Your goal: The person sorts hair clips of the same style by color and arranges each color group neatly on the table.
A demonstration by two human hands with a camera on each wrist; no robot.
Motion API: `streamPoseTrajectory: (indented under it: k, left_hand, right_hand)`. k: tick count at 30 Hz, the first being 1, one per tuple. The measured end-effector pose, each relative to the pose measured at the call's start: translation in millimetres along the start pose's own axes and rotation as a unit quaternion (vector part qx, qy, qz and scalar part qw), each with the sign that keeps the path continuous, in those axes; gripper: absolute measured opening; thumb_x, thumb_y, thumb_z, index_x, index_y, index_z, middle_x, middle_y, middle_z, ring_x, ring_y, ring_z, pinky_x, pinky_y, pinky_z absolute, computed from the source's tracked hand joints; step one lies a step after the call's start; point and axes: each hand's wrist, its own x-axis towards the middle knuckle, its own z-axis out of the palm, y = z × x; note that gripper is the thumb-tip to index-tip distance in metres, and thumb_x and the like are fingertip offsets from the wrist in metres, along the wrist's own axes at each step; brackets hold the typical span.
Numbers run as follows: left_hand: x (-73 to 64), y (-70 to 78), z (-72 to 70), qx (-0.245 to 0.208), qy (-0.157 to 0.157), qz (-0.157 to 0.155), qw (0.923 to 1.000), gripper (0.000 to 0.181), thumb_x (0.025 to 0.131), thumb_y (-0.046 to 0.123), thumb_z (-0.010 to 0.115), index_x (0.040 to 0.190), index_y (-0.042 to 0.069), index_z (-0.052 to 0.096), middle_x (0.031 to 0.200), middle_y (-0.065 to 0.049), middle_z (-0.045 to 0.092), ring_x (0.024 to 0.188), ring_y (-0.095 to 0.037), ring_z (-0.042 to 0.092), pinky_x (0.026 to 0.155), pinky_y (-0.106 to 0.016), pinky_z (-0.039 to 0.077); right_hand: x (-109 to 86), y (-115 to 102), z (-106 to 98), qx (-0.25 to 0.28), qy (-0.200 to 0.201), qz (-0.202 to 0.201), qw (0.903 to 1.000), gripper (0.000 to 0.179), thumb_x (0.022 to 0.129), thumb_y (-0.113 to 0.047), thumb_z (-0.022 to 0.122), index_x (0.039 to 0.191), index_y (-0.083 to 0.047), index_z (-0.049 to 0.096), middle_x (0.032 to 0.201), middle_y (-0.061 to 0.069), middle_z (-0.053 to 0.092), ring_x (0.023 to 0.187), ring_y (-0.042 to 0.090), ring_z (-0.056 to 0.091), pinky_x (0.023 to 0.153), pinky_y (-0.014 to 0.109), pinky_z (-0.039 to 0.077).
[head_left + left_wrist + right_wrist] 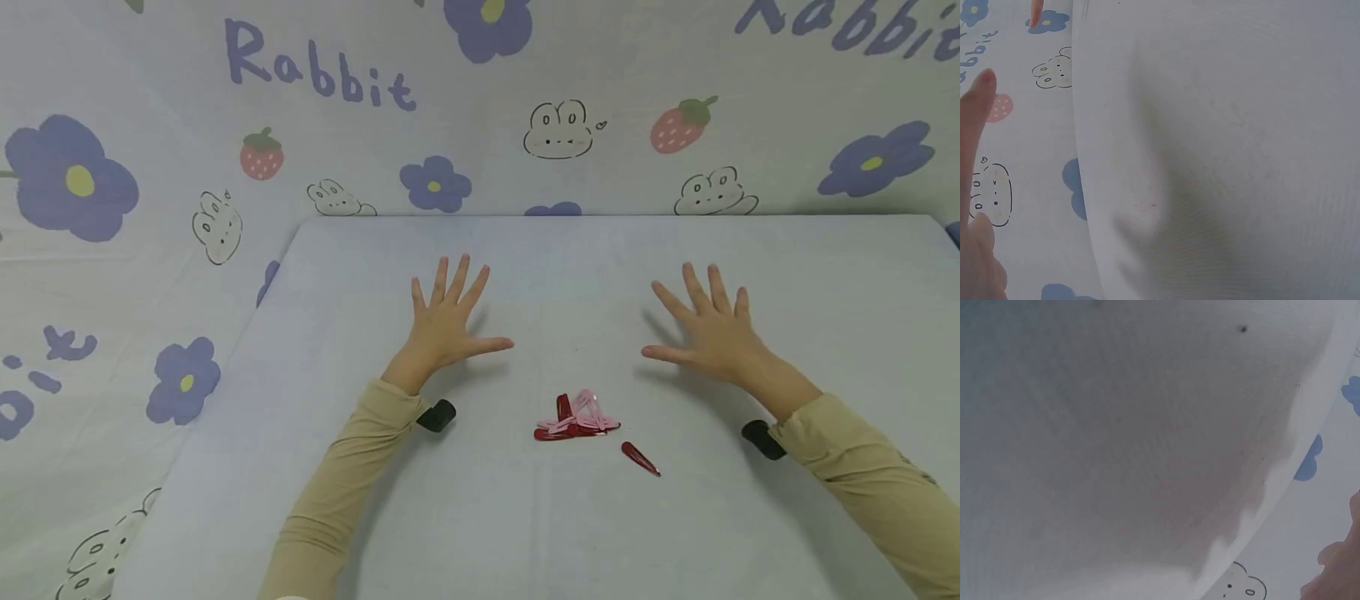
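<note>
In the head view a small heap of pink and dark red hair clips (577, 421) lies on the white table, between and nearer than the two hands. One dark red hair clip (641, 459) lies apart, to the right of the heap. My left hand (444, 327) is spread over the table with straight fingers and holds nothing. On the other side my right hand (712, 337) is likewise spread, fingers straight, nothing in it. Both hands cast shadows on the tabletop. The wrist views catch only parts of the hands at their edges, and no clips.
The white table (540, 533) has its far edge against a cloth (480, 108) printed with rabbits, flowers and strawberries. More of that cloth hangs at the left. A small black device (437, 415) sits at the left wrist, and another black device (763, 439) at the right.
</note>
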Motion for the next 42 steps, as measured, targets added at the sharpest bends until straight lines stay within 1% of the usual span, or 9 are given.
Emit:
streamPoseTrajectory:
  k: [15, 17, 21, 23, 25, 28, 31, 36, 42]
  left_hand:
    - [-2.0, -2.3, 6.2, -0.004, -0.005, 0.006, 1.0, 0.104, 0.067, 0.079, 0.043, 0.145, 0.026, 0.0, 0.148, -0.003, -0.008, 0.126, -0.022, -0.026, 0.093, -0.059, -0.009]
    - [-3.5, 0.6, 3.3, -0.017, -0.014, 0.01, 0.9997, 0.101, 0.07, 0.075, 0.045, 0.145, 0.024, 0.003, 0.148, -0.005, 0.0, 0.13, -0.025, -0.016, 0.095, -0.058, -0.004]
    - [-17.9, 16.5, -5.6, -0.047, -0.034, 0.044, 0.9973, 0.081, 0.08, 0.056, 0.055, 0.141, 0.011, 0.027, 0.139, -0.01, 0.033, 0.126, -0.026, 0.029, 0.098, -0.045, 0.024]
    - [-27.8, 28.1, -9.3, -0.078, -0.006, 0.074, 0.9942, 0.065, 0.082, 0.044, 0.06, 0.132, 0.006, 0.043, 0.126, -0.01, 0.05, 0.112, -0.024, 0.048, 0.089, -0.037, 0.037]
    - [-35.3, 39.8, -10.6, -0.125, 0.056, 0.104, 0.9851, 0.05, 0.082, 0.033, 0.065, 0.122, 0.004, 0.055, 0.112, -0.009, 0.059, 0.098, -0.022, 0.057, 0.08, -0.033, 0.044]
    - [-40.2, 54.3, -6.2, -0.194, 0.161, 0.126, 0.9594, 0.037, 0.08, 0.023, 0.068, 0.112, 0.005, 0.062, 0.096, -0.005, 0.065, 0.082, -0.016, 0.061, 0.069, -0.028, 0.046]
    - [-42.5, 64.8, 1.8, -0.256, 0.198, 0.13, 0.937, 0.031, 0.078, 0.017, 0.069, 0.106, 0.005, 0.064, 0.085, -0.003, 0.065, 0.07, -0.012, 0.059, 0.06, -0.027, 0.045]
    - [-42.9, 78.0, 19.8, -0.306, 0.147, 0.151, 0.9285, 0.023, 0.077, 0.014, 0.07, 0.097, 0.003, 0.066, 0.081, -0.004, 0.063, 0.069, -0.014, 0.055, 0.061, -0.027, 0.043]
    - [-36.1, 92.9, 40.6, -0.242, 0.046, 0.147, 0.958, 0.035, 0.079, 0.029, 0.069, 0.108, 0.01, 0.066, 0.09, 0.0, 0.058, 0.081, -0.015, 0.046, 0.069, -0.023, 0.037]
  right_hand:
    - [2.6, -10, -5, -0.002, -0.01, -0.01, 0.9999, 0.089, 0.077, -0.061, 0.053, 0.144, -0.015, 0.017, 0.145, 0.022, -0.001, 0.126, 0.04, -0.018, 0.086, 0.069, -0.003]
    - [1.4, -13, -6, 0.014, 0.001, -0.022, 0.9997, 0.087, 0.078, -0.059, 0.053, 0.144, -0.013, 0.019, 0.145, 0.023, 0.003, 0.127, 0.042, -0.013, 0.088, 0.068, -0.001]
    - [-9.7, -27, -6, 0.128, 0.053, -0.057, 0.9886, 0.074, 0.082, -0.044, 0.059, 0.14, -0.009, 0.029, 0.141, 0.023, 0.021, 0.128, 0.044, 0.006, 0.092, 0.064, 0.009]
    - [-18.3, -36, -6, 0.188, 0.085, -0.07, 0.976, 0.066, 0.083, -0.035, 0.062, 0.137, -0.007, 0.035, 0.138, 0.021, 0.03, 0.127, 0.042, 0.015, 0.094, 0.06, 0.014]
    - [-27.5, -45, -6, 0.231, 0.117, -0.077, 0.9627, 0.061, 0.083, -0.028, 0.063, 0.134, -0.007, 0.039, 0.136, 0.017, 0.035, 0.126, 0.038, 0.022, 0.095, 0.055, 0.018]
    - [-38.2, -54, -4, 0.257, 0.174, -0.092, 0.9463, 0.054, 0.079, -0.018, 0.067, 0.128, -0.005, 0.047, 0.128, 0.012, 0.045, 0.12, 0.029, 0.033, 0.095, 0.044, 0.024]
    - [-46.8, -60, -2, 0.286, 0.216, -0.113, 0.9267, 0.048, 0.075, -0.008, 0.07, 0.119, -0.003, 0.054, 0.117, 0.009, 0.053, 0.113, 0.018, 0.041, 0.093, 0.03, 0.028]
    - [-55.9, -73, 9, 0.333, 0.223, -0.112, 0.9092, 0.042, 0.069, 0.007, 0.07, 0.108, 0.001, 0.058, 0.099, 0.009, 0.06, 0.097, 0.014, 0.049, 0.083, 0.022, 0.034]
    - [-55.1, -77, 29, 0.368, 0.142, -0.055, 0.9173, 0.029, 0.074, 0.004, 0.069, 0.101, -0.002, 0.061, 0.083, 0.001, 0.061, 0.075, 0.012, 0.051, 0.065, 0.024, 0.041]
